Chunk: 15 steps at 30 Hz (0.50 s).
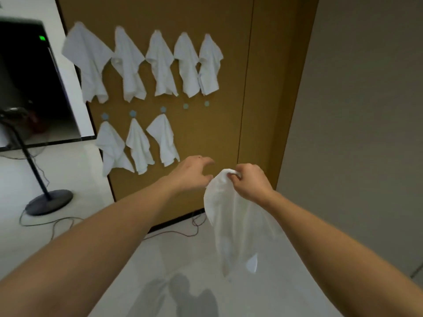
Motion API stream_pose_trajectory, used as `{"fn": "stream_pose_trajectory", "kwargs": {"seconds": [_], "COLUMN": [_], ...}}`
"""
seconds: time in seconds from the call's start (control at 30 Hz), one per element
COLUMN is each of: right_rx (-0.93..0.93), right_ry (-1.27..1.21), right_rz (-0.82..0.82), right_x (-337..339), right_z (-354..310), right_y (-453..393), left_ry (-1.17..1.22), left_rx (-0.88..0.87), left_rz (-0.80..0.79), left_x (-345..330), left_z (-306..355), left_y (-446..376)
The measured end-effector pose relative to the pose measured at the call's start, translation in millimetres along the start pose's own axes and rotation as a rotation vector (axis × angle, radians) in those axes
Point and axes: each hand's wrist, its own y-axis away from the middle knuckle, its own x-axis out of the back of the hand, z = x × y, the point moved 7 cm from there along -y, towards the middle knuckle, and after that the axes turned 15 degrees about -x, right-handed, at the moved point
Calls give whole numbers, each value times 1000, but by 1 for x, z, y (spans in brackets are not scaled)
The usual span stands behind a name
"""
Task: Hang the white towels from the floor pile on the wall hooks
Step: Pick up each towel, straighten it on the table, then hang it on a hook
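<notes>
Towel (231, 216) pinched at its top corner in my right hand (250, 183), arm outstretched; left hand (193, 171) beside it, fingers loosely spread, holding nothing.

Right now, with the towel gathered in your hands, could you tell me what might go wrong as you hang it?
1. The right hand pinches only a small bunch of the white towel, so it could slip off the hook.
2. The two free hooks sit right under the top-row towels, so reaching in might knock one down.
</notes>
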Motion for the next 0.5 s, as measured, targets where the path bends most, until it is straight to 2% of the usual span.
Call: {"fn": "stream_pose_trajectory", "kwargs": {"seconds": [0.13, 0.27, 0.37, 0.5], "right_rx": [93, 181, 205, 201], "right_ry": [-12, -42, -38, -88], "right_rz": [-108, -167, -181, -280], "right_x": [-42, -79, -106, -141], "right_z": [-25, -50, -68, -102], "right_y": [-68, -136, -193, -277], "left_ry": [24, 150, 127, 127], "left_rx": [39, 22, 34, 76], "left_rz": [-5, 33, 54, 52], "left_x": [-14, -21, -21, -14], "left_z": [-52, -105, -157, -237], "left_y": [-43, -92, -131, -187]}}
